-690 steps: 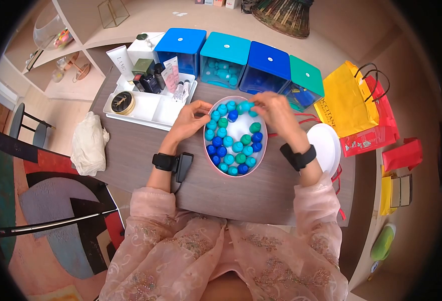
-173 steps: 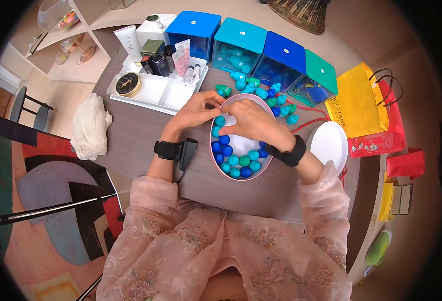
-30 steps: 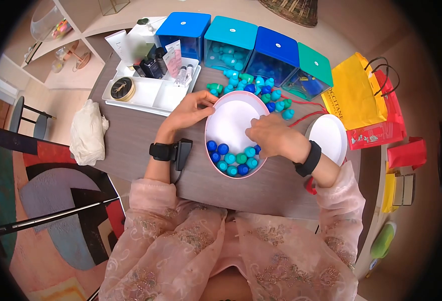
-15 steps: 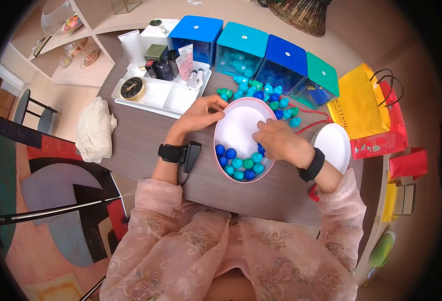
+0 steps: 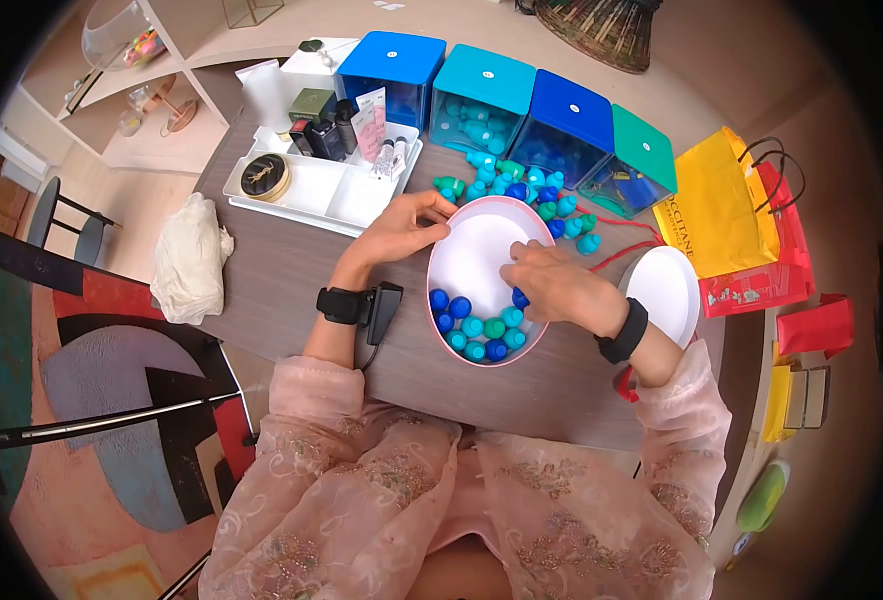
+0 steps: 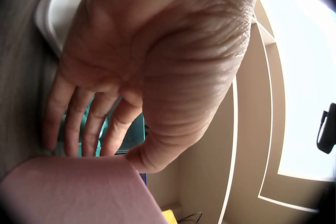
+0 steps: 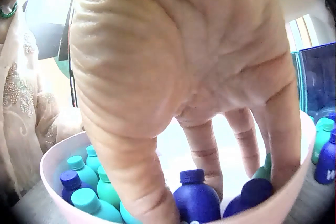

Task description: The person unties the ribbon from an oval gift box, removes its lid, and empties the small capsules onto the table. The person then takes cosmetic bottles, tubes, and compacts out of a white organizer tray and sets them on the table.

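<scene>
A pink-rimmed oval box (image 5: 471,250) with a white inside stands on the table. Small capped bottles (image 5: 474,327) in dark blue, turquoise and green fill its near end. At the far-left rim, my left hand (image 5: 396,228) touches the outer wall with thumb and fingertips, its fingers fairly straight in the left wrist view. My right hand (image 5: 566,285) reaches into the right side. There its thumb and fingers come down around a dark blue bottle (image 7: 197,203), with another blue bottle (image 7: 254,195) and a green one (image 7: 265,169) close by.
Several loose bottles (image 5: 536,185) lie behind the box, before lidded bins (image 5: 486,75). A white lid (image 5: 664,295) is at right, near a yellow bag (image 5: 711,215) and red ribbon (image 5: 629,250). A cosmetics tray (image 5: 306,205) and cream cloth (image 5: 193,262) are left.
Twenty-three seconds ago the box was mostly full; many bottles now lie on the table behind it. Over the last half second my right hand has barely moved and my left stays at the rim.
</scene>
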`<act>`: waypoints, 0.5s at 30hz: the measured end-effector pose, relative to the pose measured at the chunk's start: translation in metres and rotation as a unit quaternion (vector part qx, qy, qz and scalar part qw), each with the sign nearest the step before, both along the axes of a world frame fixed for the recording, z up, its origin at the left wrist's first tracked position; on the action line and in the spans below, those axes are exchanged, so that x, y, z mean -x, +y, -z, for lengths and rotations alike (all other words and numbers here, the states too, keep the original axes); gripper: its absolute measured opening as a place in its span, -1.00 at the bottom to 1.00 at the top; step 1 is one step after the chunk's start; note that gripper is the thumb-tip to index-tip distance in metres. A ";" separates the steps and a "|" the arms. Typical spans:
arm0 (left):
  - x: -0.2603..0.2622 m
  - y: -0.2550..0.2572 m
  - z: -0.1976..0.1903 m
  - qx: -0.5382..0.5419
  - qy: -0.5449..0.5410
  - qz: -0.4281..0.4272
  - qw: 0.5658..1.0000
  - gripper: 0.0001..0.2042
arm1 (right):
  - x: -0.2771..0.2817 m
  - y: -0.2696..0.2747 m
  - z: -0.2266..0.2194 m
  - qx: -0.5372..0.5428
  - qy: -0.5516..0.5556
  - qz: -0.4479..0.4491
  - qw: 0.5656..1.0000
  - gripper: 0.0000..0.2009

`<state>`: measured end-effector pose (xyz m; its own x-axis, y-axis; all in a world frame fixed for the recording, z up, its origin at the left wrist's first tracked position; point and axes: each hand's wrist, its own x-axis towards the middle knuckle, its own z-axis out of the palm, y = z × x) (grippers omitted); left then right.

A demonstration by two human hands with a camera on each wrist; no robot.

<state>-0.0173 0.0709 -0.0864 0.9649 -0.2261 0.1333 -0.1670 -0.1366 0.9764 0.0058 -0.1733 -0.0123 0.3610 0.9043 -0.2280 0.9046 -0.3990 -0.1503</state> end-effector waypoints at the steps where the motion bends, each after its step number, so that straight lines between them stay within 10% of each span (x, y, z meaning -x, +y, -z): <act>1: 0.000 0.000 0.000 0.000 -0.002 -0.001 1.000 -0.75 | 0.000 -0.001 0.001 0.000 0.000 0.000 1.000 -0.88; 15: 0.000 0.000 0.001 0.007 -0.007 0.006 1.000 -0.77 | -0.001 -0.002 0.013 0.008 -0.038 -0.010 0.999 -0.79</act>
<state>-0.0169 0.0712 -0.0874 0.9600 -0.2364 0.1499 -0.1822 -0.1212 0.9758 0.0063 -0.1752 -0.0248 0.3597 0.9078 -0.2157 0.9208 -0.3827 -0.0752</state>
